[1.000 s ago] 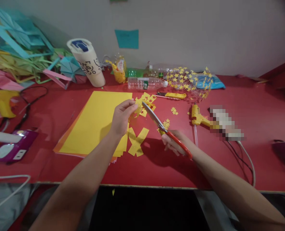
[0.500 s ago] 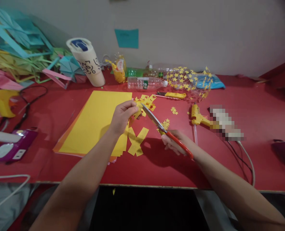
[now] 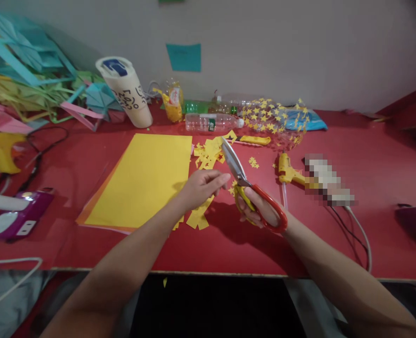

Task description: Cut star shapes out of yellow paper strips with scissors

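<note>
My right hand [image 3: 259, 206] is closed round the red and yellow handles of the scissors [image 3: 241, 178], whose blades point up and left. Just left of them hovers my left hand [image 3: 206, 188], its fingers curled together near the scissors' pivot; what they hold, if anything, is too small to name. Beneath its wrist lie yellow paper strips [image 3: 198, 218]. Behind the hand is a heap of yellow scraps [image 3: 208, 152] with star-shaped holes. A stack of yellow sheets [image 3: 140, 178] lies to the left. Small cut stars [image 3: 253, 162] rest right of the blades.
A white tumbler [image 3: 126, 94], a clear bottle [image 3: 211, 122], a yellow cutter [image 3: 253, 140] and a star-covered bottle [image 3: 271, 117] stand or lie along the back. At right are a yellow glue gun [image 3: 290, 173] and a blurred device with a cable. Folded paper is piled far left.
My left hand has moved right and nearer to me, off the paper piece it held by the scrap heap. The scissors have turned more upright, and their handles are spread wider.
</note>
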`<state>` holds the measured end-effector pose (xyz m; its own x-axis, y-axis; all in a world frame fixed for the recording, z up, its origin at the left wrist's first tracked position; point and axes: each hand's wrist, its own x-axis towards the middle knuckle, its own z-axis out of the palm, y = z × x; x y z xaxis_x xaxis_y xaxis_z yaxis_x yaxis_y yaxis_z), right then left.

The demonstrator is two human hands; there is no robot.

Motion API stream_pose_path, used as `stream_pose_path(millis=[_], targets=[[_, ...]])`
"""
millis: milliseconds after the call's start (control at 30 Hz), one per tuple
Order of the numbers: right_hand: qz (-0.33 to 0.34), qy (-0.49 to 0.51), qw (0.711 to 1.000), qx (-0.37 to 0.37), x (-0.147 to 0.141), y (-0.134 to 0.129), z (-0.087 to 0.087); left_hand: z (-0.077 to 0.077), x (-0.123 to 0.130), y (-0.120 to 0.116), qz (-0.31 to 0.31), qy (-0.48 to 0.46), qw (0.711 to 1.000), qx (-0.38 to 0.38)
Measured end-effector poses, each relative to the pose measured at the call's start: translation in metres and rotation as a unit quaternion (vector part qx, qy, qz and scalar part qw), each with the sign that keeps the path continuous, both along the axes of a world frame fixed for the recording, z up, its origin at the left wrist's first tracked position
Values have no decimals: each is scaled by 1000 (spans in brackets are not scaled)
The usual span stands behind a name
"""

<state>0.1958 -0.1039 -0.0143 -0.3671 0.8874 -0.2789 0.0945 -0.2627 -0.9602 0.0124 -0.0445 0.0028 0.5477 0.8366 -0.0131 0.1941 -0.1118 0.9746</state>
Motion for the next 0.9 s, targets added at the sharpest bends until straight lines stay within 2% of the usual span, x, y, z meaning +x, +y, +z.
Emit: stream_pose_path(millis=[100,200,300,500,767,900], targets=[[12,-42,999,4,-2,-3,5,-2,4,-2,69,-58,996,-22],[13,-92,996,1,-4,-4,9,-4,2,0,168,-136,976,-29],[8,-112,994,1,-6,-4,11,-7,-1,4,224,-180,957,-24],[11,-123,992,-9,-6,-3,14,-9,-5,10,249,-205,946,-19],[18,-151,988,-14,-4,-2,11,-5,-8,11,220,-218,951,-9],[25,-146,989,-2,-4,-3,11,-6,-8,12,229,-219,948,-10]])
